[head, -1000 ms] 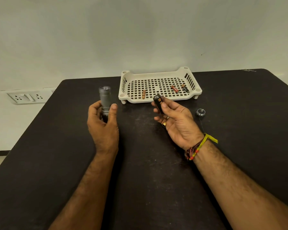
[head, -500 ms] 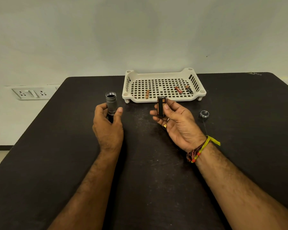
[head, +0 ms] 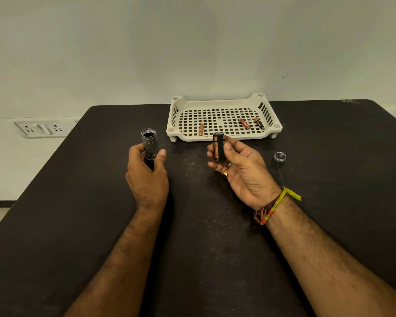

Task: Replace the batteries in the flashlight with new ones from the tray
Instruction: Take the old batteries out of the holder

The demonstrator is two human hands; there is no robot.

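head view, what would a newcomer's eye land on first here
Most likely the two hands over the dark table: the left hand grips an upright grey metal flashlight body with its open threaded end up, and the right hand holds a black battery holder with an orange-banded cell. Behind them a cream slotted plastic tray holds three loose small batteries, and a round silver end cap lies to the right.
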